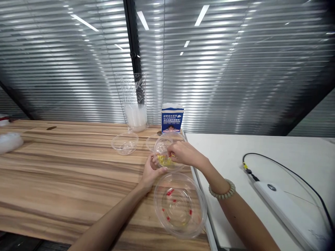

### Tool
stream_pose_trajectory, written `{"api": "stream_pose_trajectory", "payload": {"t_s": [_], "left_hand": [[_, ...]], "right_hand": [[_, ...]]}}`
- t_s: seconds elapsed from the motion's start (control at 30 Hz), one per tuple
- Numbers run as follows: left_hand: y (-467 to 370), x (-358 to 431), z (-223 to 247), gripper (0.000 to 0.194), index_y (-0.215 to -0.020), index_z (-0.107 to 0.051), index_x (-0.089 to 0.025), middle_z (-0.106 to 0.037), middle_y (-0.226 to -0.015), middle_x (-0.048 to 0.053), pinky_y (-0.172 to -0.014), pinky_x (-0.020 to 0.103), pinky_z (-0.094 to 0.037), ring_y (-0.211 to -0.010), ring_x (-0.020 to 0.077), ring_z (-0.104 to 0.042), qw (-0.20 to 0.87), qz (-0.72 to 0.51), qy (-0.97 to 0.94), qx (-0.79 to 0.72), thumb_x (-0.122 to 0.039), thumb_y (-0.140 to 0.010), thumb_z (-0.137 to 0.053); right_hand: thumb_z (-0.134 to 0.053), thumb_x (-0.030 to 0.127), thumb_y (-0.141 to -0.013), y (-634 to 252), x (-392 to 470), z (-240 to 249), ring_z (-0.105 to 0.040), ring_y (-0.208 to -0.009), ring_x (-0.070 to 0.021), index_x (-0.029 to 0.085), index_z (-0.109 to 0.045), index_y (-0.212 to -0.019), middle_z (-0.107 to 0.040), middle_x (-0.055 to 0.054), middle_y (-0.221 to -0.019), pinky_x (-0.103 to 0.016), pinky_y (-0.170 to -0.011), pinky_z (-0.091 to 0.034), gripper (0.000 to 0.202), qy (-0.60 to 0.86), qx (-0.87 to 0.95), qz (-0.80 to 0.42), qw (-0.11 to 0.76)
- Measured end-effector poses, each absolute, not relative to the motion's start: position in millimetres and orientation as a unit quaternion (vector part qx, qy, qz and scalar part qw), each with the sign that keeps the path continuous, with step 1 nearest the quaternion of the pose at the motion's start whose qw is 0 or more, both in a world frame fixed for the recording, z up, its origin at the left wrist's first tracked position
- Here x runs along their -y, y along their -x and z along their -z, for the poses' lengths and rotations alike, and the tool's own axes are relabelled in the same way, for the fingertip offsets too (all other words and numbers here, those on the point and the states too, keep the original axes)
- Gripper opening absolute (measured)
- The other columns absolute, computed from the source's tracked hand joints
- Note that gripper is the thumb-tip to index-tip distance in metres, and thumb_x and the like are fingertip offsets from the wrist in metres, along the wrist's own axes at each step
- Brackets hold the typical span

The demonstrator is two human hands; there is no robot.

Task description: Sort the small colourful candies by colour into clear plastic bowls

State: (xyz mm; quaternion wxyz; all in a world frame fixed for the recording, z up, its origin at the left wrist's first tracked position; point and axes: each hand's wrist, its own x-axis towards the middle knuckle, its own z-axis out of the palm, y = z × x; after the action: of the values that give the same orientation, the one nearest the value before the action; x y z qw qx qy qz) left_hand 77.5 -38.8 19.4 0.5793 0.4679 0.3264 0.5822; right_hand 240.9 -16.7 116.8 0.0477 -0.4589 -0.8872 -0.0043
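Observation:
My left hand (152,172) grips the near left side of a clear plastic bowl (183,167), thumb along the near rim and fingers around the side. Small yellow pieces (163,160) lie in the bowl, with a few red bits among them. My right hand (184,153) reaches over the right rim, its fingertips pinched together inside, beside the yellow pieces. What they hold, if anything, is too small to make out. Nearer to me a second clear bowl (180,232) holds several small red pieces (170,192) spread over its bottom.
Two more clear bowls, one at the left (125,154) and one partly hidden (149,143), stand farther back. Behind them are a bag of stacked white containers (137,118) and a blue carton (172,120). A white cabled device (288,212) lies on the white table (220,148) at right.

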Motion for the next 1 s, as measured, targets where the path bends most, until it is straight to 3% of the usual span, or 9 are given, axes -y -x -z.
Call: {"api": "stream_pose_trajectory", "payload": {"t_s": [0.33, 0.57, 0.7, 0.9, 1.0], "left_hand": [[-76.8, 38.3, -18.9, 0.066, -0.1, -0.055, -0.019, -0.068, -0.097, 0.006, -0.083, 0.032, -0.051, -0.093, 0.0214, -0.064, 0.583, -0.581, -0.461, -0.332, -0.038, -0.046, -0.088], [-73.8, 36.5, -14.1, 0.074, -0.116, -0.05, -0.021, -0.066, -0.11, 0.009, -0.071, 0.031, -0.055, -0.095, 0.0234, -0.064, 0.632, -0.578, -0.411, -0.314, -0.039, -0.054, -0.086], [-72.6, 34.2, -11.0, 0.073, -0.121, -0.049, -0.021, -0.064, -0.115, 0.01, -0.076, 0.033, -0.055, -0.099, 0.024, -0.064, 0.649, -0.579, -0.402, -0.288, -0.039, -0.059, -0.084], [-71.8, 33.8, -9.8, 0.074, -0.124, -0.049, -0.022, -0.064, -0.12, 0.011, -0.08, 0.035, -0.054, -0.101, 0.0248, -0.064, 0.652, -0.575, -0.405, -0.282, -0.04, -0.06, -0.083], [-71.0, 33.6, -8.8, 0.073, -0.123, -0.051, -0.023, -0.064, -0.119, 0.01, -0.079, 0.033, -0.054, -0.099, 0.0237, -0.065, 0.653, -0.572, -0.407, -0.285, -0.041, -0.06, -0.083]], "right_hand": [[-0.056, 0.015, -0.079, -243.8, 26.7, -129.9, -0.049, -0.065, -0.0123, 0.015, -0.066, -0.08, -0.063, -0.002, -0.073, -0.024, -0.055, -0.028, 0.011, 0.444, 0.891, -0.021, 0.091], [-0.054, 0.012, -0.075, -254.8, 31.6, -134.4, -0.042, -0.054, -0.008, 0.014, -0.067, -0.078, -0.052, 0.004, -0.061, -0.02, -0.051, -0.03, 0.013, 0.311, 0.922, -0.206, 0.101], [-0.058, 0.013, -0.075, -257.2, 35.4, -136.8, -0.047, -0.057, -0.0079, 0.013, -0.069, -0.08, -0.056, 0.003, -0.064, -0.019, -0.052, -0.035, 0.011, 0.259, 0.916, -0.298, 0.069], [-0.062, 0.02, -0.079, -256.6, 34.6, -136.1, -0.049, -0.059, -0.0084, 0.014, -0.072, -0.082, -0.061, 0.001, -0.07, -0.019, -0.054, -0.036, 0.012, 0.248, 0.919, -0.304, 0.043], [-0.06, 0.022, -0.082, -256.7, 30.7, -133.3, -0.048, -0.059, -0.0091, 0.014, -0.072, -0.084, -0.062, 0.0, -0.07, -0.021, -0.055, -0.035, 0.014, 0.273, 0.923, -0.259, 0.076]]}}
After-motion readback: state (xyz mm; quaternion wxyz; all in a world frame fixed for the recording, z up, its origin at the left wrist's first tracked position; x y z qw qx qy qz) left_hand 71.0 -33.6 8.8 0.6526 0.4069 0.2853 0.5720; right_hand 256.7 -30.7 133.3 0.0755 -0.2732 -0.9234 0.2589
